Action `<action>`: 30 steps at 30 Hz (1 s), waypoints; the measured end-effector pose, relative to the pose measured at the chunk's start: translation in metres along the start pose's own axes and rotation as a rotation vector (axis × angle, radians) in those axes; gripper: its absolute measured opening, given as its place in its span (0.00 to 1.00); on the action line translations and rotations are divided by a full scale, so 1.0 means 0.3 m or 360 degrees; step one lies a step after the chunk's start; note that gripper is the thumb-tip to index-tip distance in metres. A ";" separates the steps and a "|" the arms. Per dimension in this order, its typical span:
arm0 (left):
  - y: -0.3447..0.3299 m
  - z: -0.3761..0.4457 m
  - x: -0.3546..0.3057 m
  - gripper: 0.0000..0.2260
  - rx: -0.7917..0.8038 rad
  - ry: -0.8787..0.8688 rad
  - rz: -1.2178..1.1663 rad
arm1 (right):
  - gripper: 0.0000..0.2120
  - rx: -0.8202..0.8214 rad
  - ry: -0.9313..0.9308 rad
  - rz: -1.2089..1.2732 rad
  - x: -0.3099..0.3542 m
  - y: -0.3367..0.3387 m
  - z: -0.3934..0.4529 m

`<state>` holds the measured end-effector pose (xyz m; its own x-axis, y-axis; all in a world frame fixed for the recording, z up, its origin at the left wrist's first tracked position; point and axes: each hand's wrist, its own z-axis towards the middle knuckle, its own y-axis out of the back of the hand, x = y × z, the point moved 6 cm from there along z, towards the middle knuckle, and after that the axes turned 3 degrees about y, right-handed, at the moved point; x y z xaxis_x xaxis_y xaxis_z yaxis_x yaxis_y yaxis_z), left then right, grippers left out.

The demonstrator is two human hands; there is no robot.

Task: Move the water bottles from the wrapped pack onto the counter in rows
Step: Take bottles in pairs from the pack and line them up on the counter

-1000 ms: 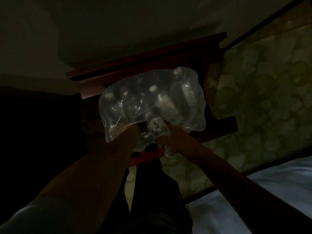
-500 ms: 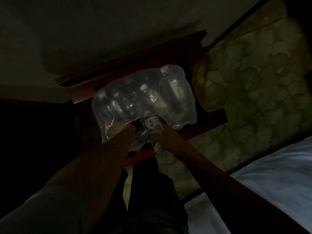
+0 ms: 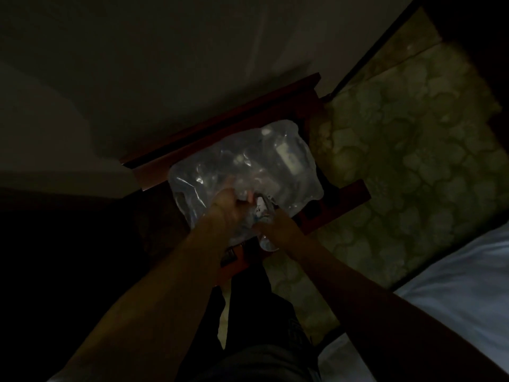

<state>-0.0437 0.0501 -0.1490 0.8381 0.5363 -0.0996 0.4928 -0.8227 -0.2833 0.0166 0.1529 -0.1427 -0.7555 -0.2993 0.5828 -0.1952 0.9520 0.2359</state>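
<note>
Since the earlier frames the left hand [image 3: 228,204] has gone deeper into the torn side of the wrapped pack [image 3: 245,172], and the view has shifted so that the pack now sits a little right of the frame's centre. The pack lies on a dark red wooden stand [image 3: 355,193], with patterned floor [image 3: 413,166] to its right and a pale bed sheet [image 3: 462,277] in the lower right corner.

The left hand's fingers are curled into the plastic film and seem to grip it. The right hand [image 3: 275,226] is closed around one water bottle [image 3: 263,213], which sticks out of the opening towards the lower centre — its base points at the camera.

The film is soft, thin and slippery, so I judge it gives no firm hold and only needs to be held back. A full bottle is rather heavy and smooth; the best place to take it is around the labelled middle, pulling straight out. No counter is visible in this dark view.
</note>
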 end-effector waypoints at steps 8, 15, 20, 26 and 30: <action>0.034 -0.107 0.097 0.22 0.0140 0.0159 0.0292 | 0.18 -0.0107 -0.0264 0.0345 0.000 0.019 -0.056; 0.119 -0.223 0.074 0.26 0.0087 0.0069 0.0567 | 0.23 -0.0274 -0.0370 0.0230 0.059 0.059 -0.172; 0.116 -0.327 0.092 0.22 0.0242 -0.0007 0.0722 | 0.16 -0.0301 -0.0330 0.0303 0.111 0.057 -0.271; 0.191 -0.420 0.167 0.18 0.0322 -0.0046 0.0912 | 0.13 -0.0289 -0.0233 0.0304 0.157 0.044 -0.400; 0.209 -0.512 0.224 0.18 0.0528 -0.0063 0.0787 | 0.18 -0.0313 -0.0201 0.0449 0.171 0.035 -0.481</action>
<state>0.0795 0.0056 -0.0270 0.9371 0.1162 -0.3292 -0.0586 -0.8773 -0.4764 0.0660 0.1383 0.0019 -0.8361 -0.0048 0.5486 0.1466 0.9616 0.2318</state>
